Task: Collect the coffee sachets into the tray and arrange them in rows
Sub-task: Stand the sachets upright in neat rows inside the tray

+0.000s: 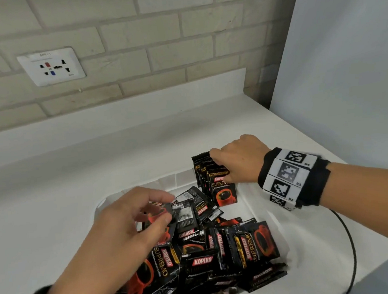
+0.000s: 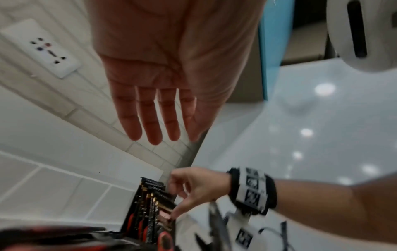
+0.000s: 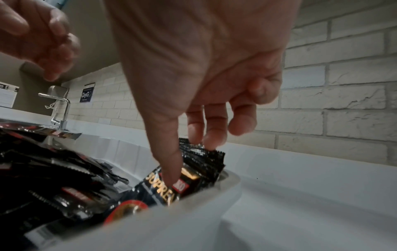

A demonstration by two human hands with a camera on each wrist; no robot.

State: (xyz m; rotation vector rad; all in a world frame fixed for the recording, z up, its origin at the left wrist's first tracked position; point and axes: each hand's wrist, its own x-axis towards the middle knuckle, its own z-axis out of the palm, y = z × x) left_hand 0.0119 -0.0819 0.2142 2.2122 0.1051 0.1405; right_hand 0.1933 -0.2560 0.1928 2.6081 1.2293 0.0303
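One short row of upright sachets (image 1: 213,180) stands at the tray's (image 1: 262,213) far right corner, the right hand (image 1: 237,160) pinching it; the loose heap (image 1: 209,249) remains unsorted, and the left hand (image 1: 125,222) hovers above it, grip apart.

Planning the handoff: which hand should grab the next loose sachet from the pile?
Left. The left hand is open, fingers extended over the loose pile in the tray. The right hand is busy: thumb and fingers grip the upright row of sachets at the tray's far corner.
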